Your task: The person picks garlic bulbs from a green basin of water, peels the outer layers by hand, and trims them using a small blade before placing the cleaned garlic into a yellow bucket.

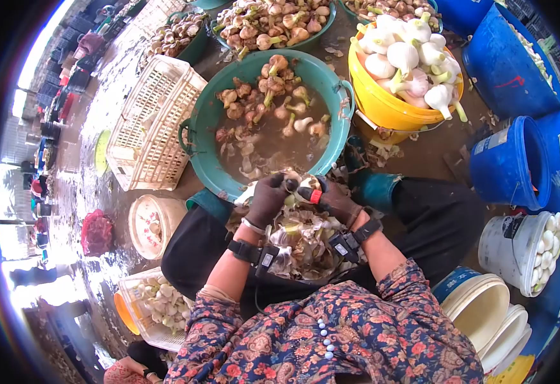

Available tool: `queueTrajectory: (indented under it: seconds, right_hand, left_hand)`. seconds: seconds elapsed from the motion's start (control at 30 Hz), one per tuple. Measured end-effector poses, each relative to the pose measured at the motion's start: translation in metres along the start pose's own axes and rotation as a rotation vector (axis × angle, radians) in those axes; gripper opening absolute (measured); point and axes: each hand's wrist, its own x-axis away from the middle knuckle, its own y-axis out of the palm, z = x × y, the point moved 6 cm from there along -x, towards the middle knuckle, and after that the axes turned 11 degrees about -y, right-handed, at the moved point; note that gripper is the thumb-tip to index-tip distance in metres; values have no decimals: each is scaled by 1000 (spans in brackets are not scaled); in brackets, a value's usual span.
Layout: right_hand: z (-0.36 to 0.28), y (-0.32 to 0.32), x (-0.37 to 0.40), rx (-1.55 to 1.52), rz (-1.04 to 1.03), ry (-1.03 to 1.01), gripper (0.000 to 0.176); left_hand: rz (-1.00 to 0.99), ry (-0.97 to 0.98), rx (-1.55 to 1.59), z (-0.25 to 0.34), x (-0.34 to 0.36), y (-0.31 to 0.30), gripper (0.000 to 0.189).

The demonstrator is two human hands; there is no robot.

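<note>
Both hands wear dark gloves and meet near the front rim of a green basin [205, 150], which holds muddy water and brown garlic bulbs [271, 86]. My left hand [271, 200] is closed, its fingertips pinching something pale that is mostly hidden, likely a garlic bulb. My right hand [340, 203] is wrapped round a small tool with a red part [315, 196], close to the left fingertips. Beneath the hands, a heap of garlic peelings [305, 240] lies in my lap.
A yellow bucket [392, 109] of white garlic stands at the upper right. Stacked cream crates [155, 121] are left of the basin. Blue tubs [510, 70] and a white bucket [510, 246] line the right. Part of another person's arm [136, 366] shows at the lower left.
</note>
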Motion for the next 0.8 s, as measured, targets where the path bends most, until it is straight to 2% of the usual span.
queueTrajectory:
  seconds: [0.03,0.07,0.1,0.17,0.2,0.23,0.3,0.33,0.37,0.43,0.47,0.5,0.53,0.57,0.6,0.63,0.67,0.7,0.73,0.77,0.8]
  right_hand:
    - [-10,5,2,-146,-78,3,45]
    - [-27,8,6,-263,-116,13,59]
    - [-25,10,5,-262,-115,13,59]
    - [-21,14,-1,-214,-137,-98,70]
    - [-9,11,-3,-31,-115,-250,74]
    - [-12,16,-2,-30,-116,-249,74]
    - [-39,20,5,879,48,-580,75]
    - [-61,33,9,1009,52,-665,61]
    - [-60,32,9,1010,53,-665,61]
    - [-49,29,8,1102,58,-709,38]
    - [-42,16,4,752,224,-716,17]
    - [-35,7,-1,753,225,-716,17]
    - [-13,-19,-10,260,345,-385,16]
    - [20,-29,-11,-232,443,-44,15]
    - [29,-30,-13,-326,444,-84,23]
    - [18,-27,-9,-328,444,-85,23]
    - [-5,-14,-3,-297,343,-42,25]
    - [-16,-3,1,-266,236,2,27]
    - [-24,3,1,-136,170,-179,32]
    - [-16,8,-1,-137,157,-179,32]
    - [-11,9,-4,-38,169,-277,31]
  left_hand:
    - [-63,-142,291,-11,-3,0,34]
    - [-131,-175,571,-19,-6,2,33]
    - [-131,-174,572,-27,-3,0,33]
    - [85,448,-334,18,26,-3,33]
    - [104,438,-381,-12,9,-10,38]
    - [105,437,-381,-12,10,-13,38]
    - [212,585,-520,-4,16,-15,40]
    - [212,584,-518,-1,18,-15,40]
    - [224,550,-559,2,19,-15,38]
    - [234,519,-601,9,20,-11,37]
    - [109,316,-97,4,16,-12,37]
    - [-19,101,402,-4,12,-8,39]
    - [-41,-65,447,-5,16,-5,42]
    - [-43,-68,444,-9,17,-2,42]
    - [-28,84,373,-7,19,0,40]
    - [-11,235,300,-1,22,0,39]
    - [162,420,-236,12,31,-5,37]
    - [170,419,-234,8,31,-6,37]
    - [240,470,-217,3,32,-10,39]
    - [310,522,-201,-3,31,-15,40]
    - [337,476,-246,-16,24,-16,33]
